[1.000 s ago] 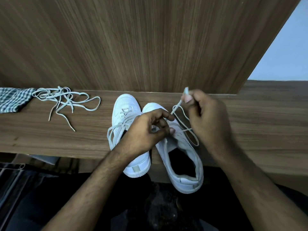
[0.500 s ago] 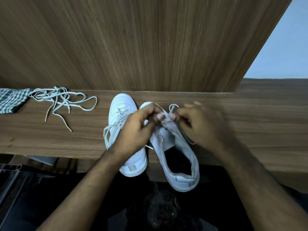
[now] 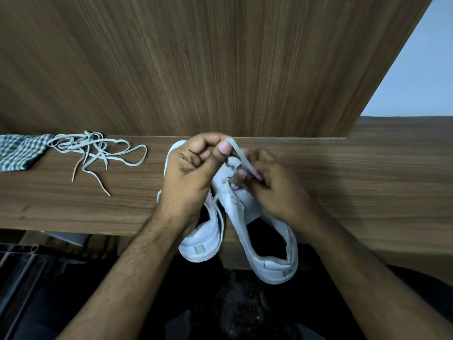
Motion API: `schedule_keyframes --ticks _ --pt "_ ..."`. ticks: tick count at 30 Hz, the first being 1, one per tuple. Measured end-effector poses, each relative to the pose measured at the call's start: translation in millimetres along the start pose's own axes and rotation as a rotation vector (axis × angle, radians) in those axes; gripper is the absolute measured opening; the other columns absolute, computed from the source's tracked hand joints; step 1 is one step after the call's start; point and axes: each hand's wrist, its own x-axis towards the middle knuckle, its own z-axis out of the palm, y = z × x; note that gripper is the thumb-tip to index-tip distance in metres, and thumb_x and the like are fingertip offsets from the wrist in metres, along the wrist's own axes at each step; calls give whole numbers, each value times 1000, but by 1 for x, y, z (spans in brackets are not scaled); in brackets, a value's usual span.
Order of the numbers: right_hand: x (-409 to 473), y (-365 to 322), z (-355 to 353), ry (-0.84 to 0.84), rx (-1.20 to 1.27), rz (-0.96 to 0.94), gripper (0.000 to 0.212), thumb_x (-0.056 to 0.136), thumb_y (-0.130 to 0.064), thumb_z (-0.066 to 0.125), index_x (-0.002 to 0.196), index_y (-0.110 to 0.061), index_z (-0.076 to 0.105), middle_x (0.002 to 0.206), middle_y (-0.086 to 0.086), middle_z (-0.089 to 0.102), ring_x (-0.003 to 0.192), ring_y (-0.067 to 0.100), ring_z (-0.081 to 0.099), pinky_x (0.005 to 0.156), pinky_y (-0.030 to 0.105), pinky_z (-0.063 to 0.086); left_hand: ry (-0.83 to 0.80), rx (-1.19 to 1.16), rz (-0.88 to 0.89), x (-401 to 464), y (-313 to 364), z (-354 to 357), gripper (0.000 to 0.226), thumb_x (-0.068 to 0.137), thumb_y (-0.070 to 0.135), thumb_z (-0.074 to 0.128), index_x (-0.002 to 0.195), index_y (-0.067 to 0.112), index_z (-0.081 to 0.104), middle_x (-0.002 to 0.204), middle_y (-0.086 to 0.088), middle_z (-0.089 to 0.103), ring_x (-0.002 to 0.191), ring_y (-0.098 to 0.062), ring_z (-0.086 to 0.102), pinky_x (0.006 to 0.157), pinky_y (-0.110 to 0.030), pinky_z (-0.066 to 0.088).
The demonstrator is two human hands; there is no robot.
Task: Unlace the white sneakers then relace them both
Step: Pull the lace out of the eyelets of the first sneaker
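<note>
Two white sneakers stand side by side on the wooden shelf point(image 3: 367, 187), heels toward me and overhanging its front edge. The left sneaker point(image 3: 203, 241) is mostly hidden under my left hand point(image 3: 193, 173). The right sneaker point(image 3: 267, 244) has its tongue area open. My left hand pinches a white lace point(image 3: 241, 157) between thumb and fingers and holds it raised above the right sneaker's toe. My right hand point(image 3: 272, 187) has its fingers curled at the eyelets, gripping the same lace lower down. A loose white lace point(image 3: 95, 150) lies in a tangle on the shelf to the left.
A green checked cloth point(image 3: 19, 153) lies at the shelf's far left, touching the loose lace. A tall wooden panel point(image 3: 196, 65) rises right behind the shelf. Below the front edge are my dark-clothed legs point(image 3: 232, 310).
My right hand dropped from holding the lace high to the right sneaker's eyelets. My left hand rose from the shoe and now pinches the lace up near the toe.
</note>
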Motion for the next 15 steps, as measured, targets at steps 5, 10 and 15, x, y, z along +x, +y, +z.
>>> schedule_keyframes --ticks 5,10,15 --pt "1 -18 -1 269 783 288 37 109 -20 44 80 -21 67 63 -1 57 58 13 56 55 30 52 -184 391 -134 3 -37 -23 40 96 34 69 126 10 58 113 -6 73 107 -18 69 96 -41 53" --pt "3 -4 -14 262 -216 -83 23 97 -14 58 81 -29 53 60 -16 51 57 1 50 56 24 37 -387 901 -4 2 -45 -20 55 83 63 66 127 31 58 115 15 69 97 -5 65 90 -41 53" --pt "-5 7 -33 18 -731 64 39 92 -60 55 87 -23 67 79 -4 60 74 24 61 58 33 40 -412 925 -7 1 -42 -22 53 81 55 67 129 36 53 119 15 63 112 -15 62 95 -46 51"
